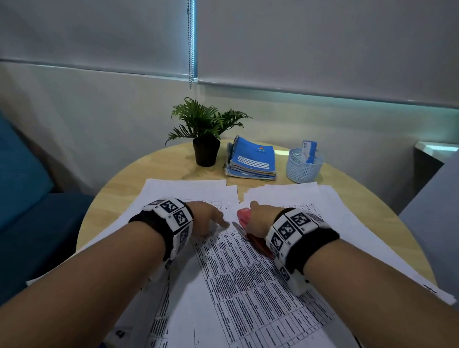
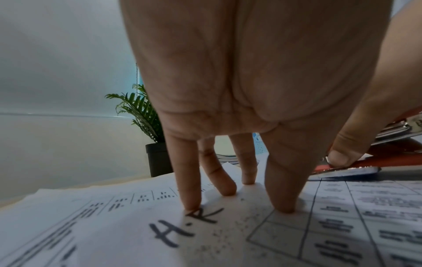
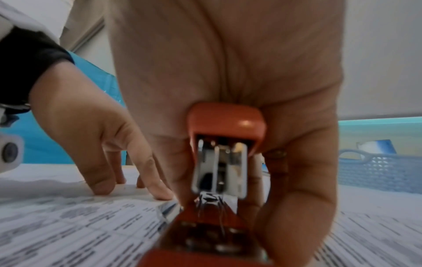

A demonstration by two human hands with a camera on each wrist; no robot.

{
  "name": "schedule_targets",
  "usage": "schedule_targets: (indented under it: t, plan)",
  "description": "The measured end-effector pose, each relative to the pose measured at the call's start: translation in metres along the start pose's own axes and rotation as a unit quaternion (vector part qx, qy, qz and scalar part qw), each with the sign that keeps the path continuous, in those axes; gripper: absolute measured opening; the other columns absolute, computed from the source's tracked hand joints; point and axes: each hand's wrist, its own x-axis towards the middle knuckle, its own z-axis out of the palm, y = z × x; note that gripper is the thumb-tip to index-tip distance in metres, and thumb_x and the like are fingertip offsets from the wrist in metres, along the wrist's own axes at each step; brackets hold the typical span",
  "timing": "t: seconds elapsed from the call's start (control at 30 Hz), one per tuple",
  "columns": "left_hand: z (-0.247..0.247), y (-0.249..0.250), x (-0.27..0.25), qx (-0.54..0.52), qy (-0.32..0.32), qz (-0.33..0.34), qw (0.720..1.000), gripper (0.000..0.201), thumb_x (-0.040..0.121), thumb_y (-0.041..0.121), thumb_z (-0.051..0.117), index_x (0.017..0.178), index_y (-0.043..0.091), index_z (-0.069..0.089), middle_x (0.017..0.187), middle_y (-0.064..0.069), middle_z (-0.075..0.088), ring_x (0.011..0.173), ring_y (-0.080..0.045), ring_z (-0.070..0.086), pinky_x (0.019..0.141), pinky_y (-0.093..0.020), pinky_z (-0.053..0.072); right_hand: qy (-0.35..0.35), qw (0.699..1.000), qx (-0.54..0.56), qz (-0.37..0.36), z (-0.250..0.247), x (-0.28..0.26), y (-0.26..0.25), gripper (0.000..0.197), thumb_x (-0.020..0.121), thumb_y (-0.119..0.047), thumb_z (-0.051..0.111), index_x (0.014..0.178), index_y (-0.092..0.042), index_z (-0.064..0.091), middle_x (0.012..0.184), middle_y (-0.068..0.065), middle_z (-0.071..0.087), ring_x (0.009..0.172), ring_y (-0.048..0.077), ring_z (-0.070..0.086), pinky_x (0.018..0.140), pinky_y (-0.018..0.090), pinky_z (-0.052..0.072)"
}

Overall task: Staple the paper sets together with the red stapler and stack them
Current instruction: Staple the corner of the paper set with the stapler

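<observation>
Closest to you, a printed paper set (image 1: 253,290) covered in table text lies across the near side of the round wooden table (image 1: 114,188), running up between your forearms. Your left hand (image 1: 204,216) rests on its upper left corner with straight, spread fingers (image 2: 189,180), the tips pressing the sheet flat beside the handwritten letters "H.R"; it holds nothing. Just to the right, your right hand (image 1: 256,219) is wrapped round the red stapler (image 1: 244,216), thumb on one side and fingers on the other in the right wrist view. The stapler's top arm is lifted clear of its base, and the base lies low against the top corner of the paper set, next to your left thumb (image 2: 340,157). More loose sheets (image 1: 289,195) spread under and beyond both hands, left and right.

Further back stand a small green plant in a black pot (image 1: 206,151), a stack of blue spiral notebooks (image 1: 252,160) beside it, and a pale blue mesh cup (image 1: 302,166) holding small items. Behind the table hangs a grey roller blind (image 1: 322,40) with a bead chain (image 1: 191,39).
</observation>
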Motion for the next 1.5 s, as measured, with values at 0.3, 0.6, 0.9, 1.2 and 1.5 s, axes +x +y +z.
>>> schedule_targets:
  t: [0.3,0.6,0.9,1.2,1.5]
  plan:
    - [-0.001,-0.003,0.004,0.001,-0.006,0.004,1.0,0.061,0.088,0.005,0.053,0.139,0.036,0.043,0.153,0.01,0.026,0.138,-0.013,0.029,0.109,-0.025,0.026,-0.001,1.0,0.004,0.012,0.006,0.007,-0.001,0.039,0.102,-0.018,0.035,0.137,-0.003,0.03,0.136,0.013,0.041,0.121,0.03,0.048,0.094,0.035,0.041]
    - [-0.005,0.003,-0.001,0.032,-0.013,0.009,0.999,0.061,0.088,0.005,0.054,0.141,0.033,0.041,0.154,0.007,0.025,0.138,-0.015,0.03,0.108,-0.027,0.028,-0.014,0.999,0.003,0.034,0.006,0.02,-0.007,0.044,0.101,-0.017,0.037,0.141,-0.004,0.026,0.14,0.014,0.038,0.126,0.031,0.044,0.097,0.037,0.04]
    - [-0.001,0.003,0.002,0.025,-0.001,0.019,1.0,0.057,0.09,0.009,0.051,0.14,0.036,0.042,0.152,0.014,0.028,0.137,-0.012,0.031,0.109,-0.027,0.027,-0.006,1.0,-0.011,-0.008,0.014,0.033,0.01,0.027,0.102,-0.03,0.034,0.124,-0.016,0.04,0.125,0.011,0.047,0.104,0.028,0.054,0.075,0.035,0.039]
    - [0.002,0.002,0.004,-0.009,-0.001,0.0,1.0,0.054,0.091,0.01,0.048,0.137,0.039,0.044,0.151,0.015,0.031,0.136,-0.014,0.034,0.112,-0.035,0.029,0.015,0.999,-0.044,-0.014,0.014,0.035,0.017,0.017,0.099,-0.04,0.035,0.089,-0.026,0.031,0.092,0.006,0.053,0.085,0.028,0.061,0.079,0.044,0.052]
    - [0.004,-0.001,0.008,0.008,-0.002,0.0,1.0,0.056,0.09,0.012,0.049,0.137,0.041,0.042,0.152,0.013,0.029,0.136,-0.015,0.034,0.111,-0.035,0.031,-0.025,0.997,0.063,0.025,0.014,0.041,0.024,0.047,0.095,-0.056,0.036,0.094,-0.013,0.056,0.083,0.004,0.058,0.075,0.019,0.054,0.075,0.031,0.041]
